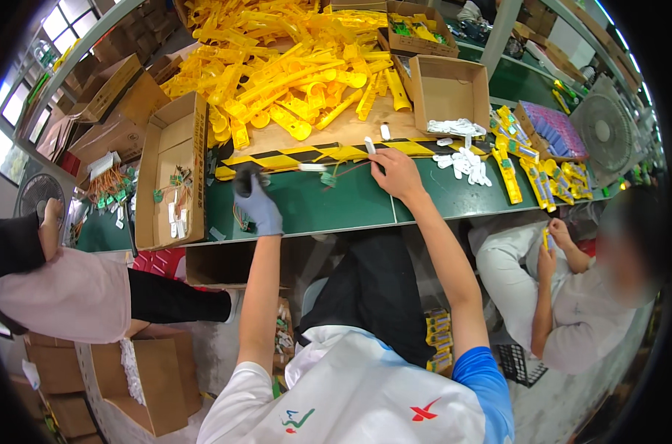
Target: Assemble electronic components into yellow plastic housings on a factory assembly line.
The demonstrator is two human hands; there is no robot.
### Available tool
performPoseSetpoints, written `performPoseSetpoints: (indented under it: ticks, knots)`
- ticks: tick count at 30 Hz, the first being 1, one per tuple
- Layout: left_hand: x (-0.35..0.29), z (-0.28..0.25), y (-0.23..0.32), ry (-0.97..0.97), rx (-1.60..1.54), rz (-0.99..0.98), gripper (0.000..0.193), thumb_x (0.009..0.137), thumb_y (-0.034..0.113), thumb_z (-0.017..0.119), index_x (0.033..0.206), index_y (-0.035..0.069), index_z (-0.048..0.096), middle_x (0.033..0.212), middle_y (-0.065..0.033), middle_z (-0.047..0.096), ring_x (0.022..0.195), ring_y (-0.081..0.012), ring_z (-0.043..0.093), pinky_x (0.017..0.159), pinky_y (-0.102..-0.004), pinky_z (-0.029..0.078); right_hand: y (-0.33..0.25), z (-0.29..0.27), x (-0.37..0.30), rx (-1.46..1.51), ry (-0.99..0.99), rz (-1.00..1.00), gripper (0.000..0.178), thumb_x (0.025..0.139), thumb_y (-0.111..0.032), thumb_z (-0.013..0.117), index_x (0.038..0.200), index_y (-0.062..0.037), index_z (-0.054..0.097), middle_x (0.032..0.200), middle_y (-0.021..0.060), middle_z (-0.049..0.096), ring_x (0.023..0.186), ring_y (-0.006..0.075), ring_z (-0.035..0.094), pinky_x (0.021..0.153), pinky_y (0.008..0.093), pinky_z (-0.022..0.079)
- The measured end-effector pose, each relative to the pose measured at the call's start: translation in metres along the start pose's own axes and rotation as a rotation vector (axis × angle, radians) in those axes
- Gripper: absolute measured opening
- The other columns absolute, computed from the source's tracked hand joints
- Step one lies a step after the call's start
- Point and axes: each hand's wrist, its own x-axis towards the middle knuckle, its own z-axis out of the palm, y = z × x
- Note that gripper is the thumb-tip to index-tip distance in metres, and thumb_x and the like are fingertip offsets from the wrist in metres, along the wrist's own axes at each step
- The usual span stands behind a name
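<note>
White pc [370,145] in finger-pinch of R hand [399,175]; gloved L hand [260,209] nr blk/ylw tape [277,158], L fingers [248,180] unclear.

Left grip [258,205] gloved — right grip [396,175] bare, pinching.

Wearer's hands [399,175]: two. Nearby co-workers [69,296]: two. Fans [606,133]: two. Black crate [523,364]: one. Yellow plastic parts [293,123]: dozens (heap too tangled for an exact tally). White pieces [465,164]: well over ten, overlapping. Green boards [328,179]: several, partly hidden.

right grip [398,176] on white piece [370,146], yellow heap [277,74]
</note>
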Motion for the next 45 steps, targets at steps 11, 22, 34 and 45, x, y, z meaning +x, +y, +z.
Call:
performPoseSetpoints:
  ticks: [11, 22, 34, 45]
  knots:
    - [-0.002, -0.014, 0.031, -0.368, 1.040, 0.507, 0.030, 0.083, 0.014, 0.072, 0.112, 0.009, 0.065, 0.114, -0.0121, 0.062, 0.116, -0.0343, 0.052, 0.099, -0.0466, 0.040, -0.069, -0.032, -0.006, -0.017, 0.001, 0.203, 0.040, 0.080, -0.022, 0.070, 0.118, -0.0109, 0.068, 0.126, 0.0119, 0.059, 0.119, 0.0317, 0.052, 0.100, 0.0438, 0.044]
    - [0.049, 0.103, 0.022, -0.692, 0.921, 0.526, 0.043, 0.086, 0.027, 0.070, 0.122, 0.006, 0.060, 0.114, -0.0167, 0.065, 0.108, -0.0363, 0.060, 0.093, -0.0435, 0.047, -0.084, -0.034, -0.002, 0.141, -0.617, 0.183, 0.053, 0.082, -0.020, 0.066, 0.134, -0.0141, 0.059, 0.115, 0.0143, 0.059, 0.111, 0.0338, 0.056, 0.096, 0.0434, 0.048]
    - [0.107, 0.217, -0.022, -0.741, 1.527, 0.074, 0.091, 0.078, 0.055, 0.061, 0.149, 0.004, 0.035, 0.139, -0.0199, 0.056, 0.128, -0.0359, 0.054, 0.108, -0.0506, 0.037, -0.079, -0.029, 0.032, 0.306, -0.805, 0.152, 0.021, 0.081, -0.018, 0.071, 0.101, -0.0125, 0.076, 0.095, 0.0128, 0.073, 0.092, 0.0338, 0.069, 0.082, 0.0439, 0.054]
    - [0.117, 0.197, -0.009, -0.985, 1.458, 0.068, 0.067, 0.082, 0.057, 0.061, 0.115, -0.001, 0.068, 0.117, -0.0261, 0.067, 0.111, -0.0388, 0.064, 0.093, -0.0431, 0.050, -0.093, -0.040, -0.016, 1.687, 0.264, 0.794, 0.014, 0.096, -0.013, 0.064, 0.105, -0.0020, 0.066, 0.084, -0.0008, 0.064, 0.070, 0.0079, 0.058, 0.066, 0.0223, 0.047]
